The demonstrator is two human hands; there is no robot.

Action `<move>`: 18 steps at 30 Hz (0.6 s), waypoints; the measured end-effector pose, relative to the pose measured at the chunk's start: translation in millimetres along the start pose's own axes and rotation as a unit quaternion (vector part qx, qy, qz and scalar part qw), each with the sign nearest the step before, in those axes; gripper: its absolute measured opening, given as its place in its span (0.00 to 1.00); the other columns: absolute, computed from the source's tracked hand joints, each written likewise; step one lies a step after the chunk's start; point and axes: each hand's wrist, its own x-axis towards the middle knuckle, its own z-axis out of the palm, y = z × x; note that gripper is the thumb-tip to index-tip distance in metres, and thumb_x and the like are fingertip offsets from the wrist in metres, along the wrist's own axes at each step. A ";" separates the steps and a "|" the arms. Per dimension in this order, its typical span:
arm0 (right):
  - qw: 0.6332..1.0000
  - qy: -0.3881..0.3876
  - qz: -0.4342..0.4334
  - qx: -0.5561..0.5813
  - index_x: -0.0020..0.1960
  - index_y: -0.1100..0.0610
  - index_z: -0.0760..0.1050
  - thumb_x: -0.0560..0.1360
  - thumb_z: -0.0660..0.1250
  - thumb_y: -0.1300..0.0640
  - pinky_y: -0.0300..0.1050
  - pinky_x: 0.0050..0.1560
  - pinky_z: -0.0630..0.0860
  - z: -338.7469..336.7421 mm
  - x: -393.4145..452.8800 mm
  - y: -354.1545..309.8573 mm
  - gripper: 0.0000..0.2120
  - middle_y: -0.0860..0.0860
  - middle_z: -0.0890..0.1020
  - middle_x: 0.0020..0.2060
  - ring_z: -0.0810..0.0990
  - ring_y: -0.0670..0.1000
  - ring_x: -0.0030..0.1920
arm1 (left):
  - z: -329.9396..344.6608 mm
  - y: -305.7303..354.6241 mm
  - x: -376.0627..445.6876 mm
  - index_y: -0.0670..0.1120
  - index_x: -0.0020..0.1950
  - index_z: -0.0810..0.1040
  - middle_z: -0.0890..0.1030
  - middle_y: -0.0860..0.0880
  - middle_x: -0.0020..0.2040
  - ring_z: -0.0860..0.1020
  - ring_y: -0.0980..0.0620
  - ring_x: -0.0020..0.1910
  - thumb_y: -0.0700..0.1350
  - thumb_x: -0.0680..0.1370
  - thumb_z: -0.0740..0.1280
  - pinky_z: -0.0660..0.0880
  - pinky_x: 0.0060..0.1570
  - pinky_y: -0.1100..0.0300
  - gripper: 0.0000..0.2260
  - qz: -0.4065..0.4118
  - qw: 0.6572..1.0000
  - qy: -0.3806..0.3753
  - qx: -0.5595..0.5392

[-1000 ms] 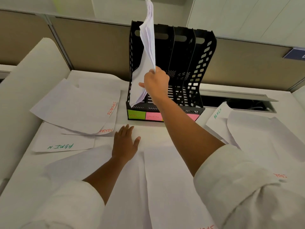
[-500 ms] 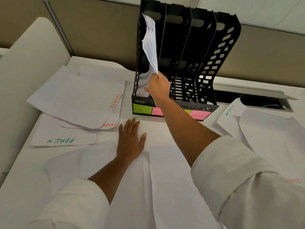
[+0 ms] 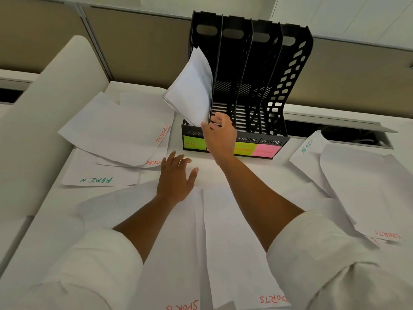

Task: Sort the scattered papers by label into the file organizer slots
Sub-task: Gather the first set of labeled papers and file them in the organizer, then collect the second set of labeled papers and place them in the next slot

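Note:
A black file organizer with several upright slots stands at the back of the desk, with green and pink labels on its front lip. A small stack of white papers leans out of the leftmost slot, tilted to the left. My right hand is at the stack's lower corner, fingers closed on it beside the first divider. My left hand lies flat, fingers apart, on sheets in front of the organizer. Loose sheets marked SPORTS, ADMIN and SPORTS lie around.
A white rounded chair back or panel rises at the left. More sheets, one marked ADMIN and one marked SPORTS, lie at the right. A cable slot opens behind them. Tan partition walls close the back.
My right hand has lowered the paper stack from above the organizer down into the leftmost slot, and the stack now leans left. My left hand has stayed flat on the sheets.

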 end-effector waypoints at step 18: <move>0.912 -0.329 0.046 -0.241 0.50 0.59 0.81 0.73 0.71 0.60 0.43 0.47 0.80 -67.8 -111.2 72.3 0.06 0.55 0.84 0.47 0.83 0.51 0.40 | -47.7 -1.2 -99.1 0.59 0.53 0.78 0.72 0.58 0.62 0.71 0.55 0.60 0.44 0.72 0.69 0.72 0.62 0.58 0.13 0.196 0.967 -0.163 0.020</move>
